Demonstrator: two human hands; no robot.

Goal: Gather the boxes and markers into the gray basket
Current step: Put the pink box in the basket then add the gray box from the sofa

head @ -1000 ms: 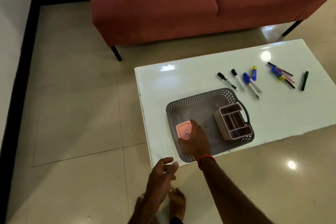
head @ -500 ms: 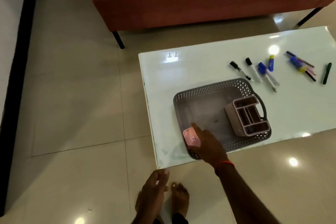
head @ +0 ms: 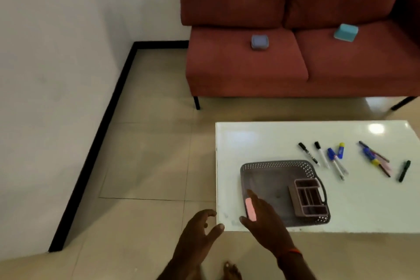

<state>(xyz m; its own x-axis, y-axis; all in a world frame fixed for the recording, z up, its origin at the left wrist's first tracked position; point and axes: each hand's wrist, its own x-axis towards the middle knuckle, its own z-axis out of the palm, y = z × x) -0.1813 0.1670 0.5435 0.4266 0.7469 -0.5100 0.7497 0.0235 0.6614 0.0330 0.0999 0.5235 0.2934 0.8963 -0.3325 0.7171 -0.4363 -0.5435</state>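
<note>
The gray basket stands on the white table near its front-left corner. A pink box rests inside the basket against its near-left wall. My right hand hovers over that corner with its fingers spread; the box shows between thumb and forefinger. My left hand hangs in front of the table edge, fingers apart and holding nothing. Several markers lie on the table right of the basket, with more markers and a green marker farther right. A lilac box and a teal box sit on the sofa seat.
A pink divided organizer stands in the basket's right end. The red sofa stands behind the table, with a strip of tiled floor between them. A white wall with black skirting runs along the left. My bare foot is below.
The pink box has gone down into the basket's near-left corner and my right hand's fingers have spread off it. The view has tilted up, bringing the sofa seat and its two boxes into sight.
</note>
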